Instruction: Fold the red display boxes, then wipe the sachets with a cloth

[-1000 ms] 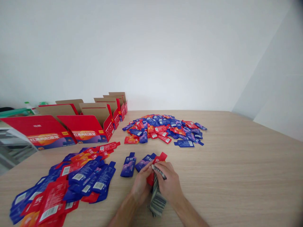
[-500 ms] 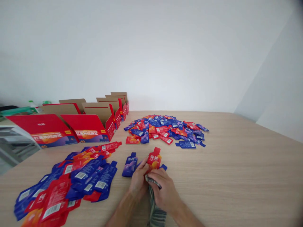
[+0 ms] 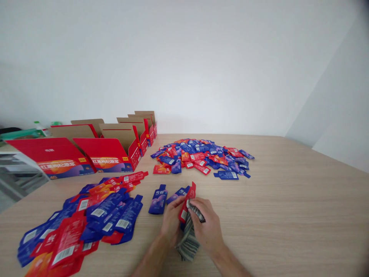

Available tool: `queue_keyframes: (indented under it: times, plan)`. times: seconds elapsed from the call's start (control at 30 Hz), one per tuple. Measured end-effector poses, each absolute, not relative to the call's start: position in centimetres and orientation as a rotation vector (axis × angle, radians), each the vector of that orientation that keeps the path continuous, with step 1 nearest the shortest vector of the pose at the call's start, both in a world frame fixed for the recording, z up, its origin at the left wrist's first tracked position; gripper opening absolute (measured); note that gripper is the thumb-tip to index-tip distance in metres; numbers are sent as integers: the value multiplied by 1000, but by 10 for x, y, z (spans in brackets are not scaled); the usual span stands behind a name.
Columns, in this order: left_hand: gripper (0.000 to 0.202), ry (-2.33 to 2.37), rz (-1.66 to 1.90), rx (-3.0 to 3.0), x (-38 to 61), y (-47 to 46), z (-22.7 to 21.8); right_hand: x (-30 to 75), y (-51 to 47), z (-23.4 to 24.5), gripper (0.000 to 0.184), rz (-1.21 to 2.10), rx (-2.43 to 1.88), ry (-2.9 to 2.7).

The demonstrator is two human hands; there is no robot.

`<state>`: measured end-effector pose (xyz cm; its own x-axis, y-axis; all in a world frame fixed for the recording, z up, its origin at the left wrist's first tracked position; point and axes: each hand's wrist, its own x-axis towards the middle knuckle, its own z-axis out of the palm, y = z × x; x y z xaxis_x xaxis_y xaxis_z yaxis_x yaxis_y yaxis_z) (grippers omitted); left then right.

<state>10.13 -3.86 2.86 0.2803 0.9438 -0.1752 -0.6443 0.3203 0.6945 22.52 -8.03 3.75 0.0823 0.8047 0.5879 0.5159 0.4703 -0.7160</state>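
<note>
My left hand (image 3: 170, 220) pinches a red pouch (image 3: 187, 201) that stands on edge just above the table. My right hand (image 3: 206, 227) is closed on a striped grey cloth (image 3: 188, 239), pressing it against the pouch. Two blue pouches (image 3: 158, 199) lie flat on the wooden table (image 3: 288, 207) just beyond my left hand. A spread of red and blue pouches (image 3: 86, 221) covers the table to my left. A larger heap of pouches (image 3: 201, 156) lies farther back in the middle.
Several open red cartons with brown flaps (image 3: 112, 148) stand in a row at the back left. A shelf with green things (image 3: 20, 134) sits past the table's left edge. White walls rise behind and to the right.
The red pouch, held face up half a second ago, has turned edge-on and dropped lower between my hands. The cloth has shifted up against it.
</note>
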Motion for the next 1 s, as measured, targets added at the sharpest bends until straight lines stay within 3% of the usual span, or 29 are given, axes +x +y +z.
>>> queue_keyframes:
  times: [0.1,0.33,0.43,0.67,0.87,1.0]
  plan:
    - [20,544,1087,366,105,-42,32,226,-79,35,26,277,-1162,-1606]
    - [40,383,1117,350,103,-41,34,217,-88,39,29,286,-1070,-1785]
    - [35,396,1107,347,101,-40,34,217,-87,42,29,291,-1040,-1849]
    - [44,353,957,449,106,-52,38,252,-69,42,23,53,-1295,-1469]
    - [39,453,1019,434,104,-47,31,235,-78,44,25,232,-1122,-1710]
    - [39,416,925,471,103,-50,38,244,-72,46,21,170,-1311,-1462]
